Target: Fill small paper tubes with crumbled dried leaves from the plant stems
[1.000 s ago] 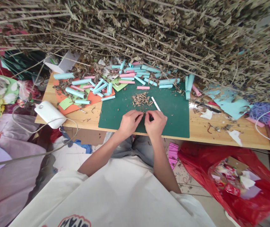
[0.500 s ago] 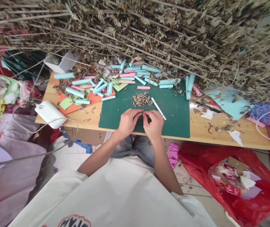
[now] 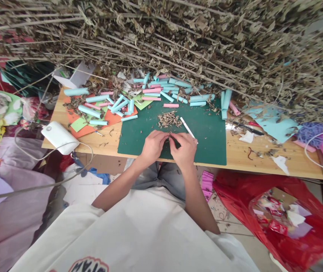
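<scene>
My left hand [image 3: 153,145] and my right hand [image 3: 183,149] meet over the near half of a green cutting mat [image 3: 206,143]. Both pinch something small and dark between their fingertips; I cannot make out what it is. Just beyond the fingers lies a small heap of dried leaf bits [image 3: 169,119]. A white stick [image 3: 187,127] lies slanted on the mat, its near end behind my right hand. Several rolled blue and pink paper tubes [image 3: 150,94] are scattered along the mat's far edge.
A wooden table [image 3: 263,156] carries the mat, orange paper [image 3: 78,130], a white device with a cable [image 3: 59,136], black scissors [image 3: 249,129] and blue paper scraps [image 3: 274,124]. Dried branches [image 3: 178,41] overhang the back. A red plastic bag [image 3: 277,215] sits on the floor at right.
My right hand has shifted slightly left, closing up against my left hand. The white stick now shows more of its length beside that hand.
</scene>
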The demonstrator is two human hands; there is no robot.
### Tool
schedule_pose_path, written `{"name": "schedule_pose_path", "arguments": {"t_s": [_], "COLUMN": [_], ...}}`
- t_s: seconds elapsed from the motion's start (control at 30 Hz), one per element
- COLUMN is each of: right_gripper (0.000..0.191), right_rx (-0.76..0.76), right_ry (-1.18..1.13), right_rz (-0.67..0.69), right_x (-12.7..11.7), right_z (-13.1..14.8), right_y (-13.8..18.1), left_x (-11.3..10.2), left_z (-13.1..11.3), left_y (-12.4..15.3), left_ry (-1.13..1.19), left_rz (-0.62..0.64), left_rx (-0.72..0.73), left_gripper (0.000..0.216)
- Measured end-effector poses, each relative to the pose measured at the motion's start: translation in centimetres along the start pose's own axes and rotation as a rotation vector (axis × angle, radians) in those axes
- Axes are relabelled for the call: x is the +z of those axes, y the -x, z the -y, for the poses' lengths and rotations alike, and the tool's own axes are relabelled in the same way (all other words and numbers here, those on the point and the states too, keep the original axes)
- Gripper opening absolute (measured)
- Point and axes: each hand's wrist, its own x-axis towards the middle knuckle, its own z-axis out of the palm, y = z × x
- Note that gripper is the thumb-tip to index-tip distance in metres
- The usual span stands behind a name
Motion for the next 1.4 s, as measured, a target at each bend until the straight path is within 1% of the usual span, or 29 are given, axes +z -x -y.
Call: {"name": "schedule_pose_path", "arguments": {"t_s": [0.17, 0.27, 0.37, 0.47, 0.57, 0.63, 0.8, 0.97, 1.07, 1.2, 1.27, 1.4], "right_gripper": [0.015, 0.014, 0.012, 0.014, 0.018, 0.021, 0.031, 0.019, 0.02, 0.022, 0.02, 0.019], "right_rx": [0.007, 0.04, 0.056, 0.038, 0.056, 0.063, -0.022, -0.062, -0.026, 0.026, 0.033, 0.015], "right_ry": [0.012, 0.062, 0.089, 0.037, 0.006, 0.034, 0.14, 0.134, 0.068, -0.028, -0.012, 0.089], "right_rz": [0.004, -0.002, -0.001, 0.037, 0.058, 0.056, 0.097, 0.123, 0.08, 0.04, 0.046, 0.068], "right_x": [0.3, 0.4, 0.3, 0.0, -0.5, -0.8, -1.1, -0.3, 0.0, -0.1, -0.2, 0.4], "right_z": [0.2, 0.5, 0.3, -0.4, -1.3, -1.8, -2.5, -3.0, -3.4, -3.6, -3.5, -3.0], "right_y": [0.0, -0.2, -0.3, -0.6, -1.4, -2.2, -4.6, -6.0, -6.2, -6.1, -6.0, -6.0], "left_x": [0.0, 0.0, 0.0, -0.1, -0.1, -0.2, -0.3, -0.3, -0.3, -0.2, -0.2, -0.1], "left_z": [-0.1, -0.2, -0.1, 0.2, 0.3, 0.1, -0.2, -0.1, 0.0, 0.0, 0.0, 0.0], "left_y": [-0.1, -0.2, -0.2, 0.0, 0.0, 0.0, -0.1, 0.1, 0.1, 0.2, 0.2, 0.2], "left_ry": [-0.053, -0.12, -0.142, -0.122, -0.1, -0.085, -0.068, -0.072, -0.066, -0.063, -0.063, -0.064], "left_rz": [0.018, 0.015, 0.016, 0.016, -0.005, -0.02, -0.033, -0.033, -0.041, -0.044, -0.038, -0.028], "left_rx": [-0.02, -0.034, -0.007, 0.024, 0.027, 0.031, 0.036, 0.051, 0.065, 0.063, 0.059, 0.057], "left_gripper": [0.023, 0.024, 0.023, 0.021, 0.019, 0.02, 0.025, 0.025, 0.023, 0.023, 0.023, 0.024]}}
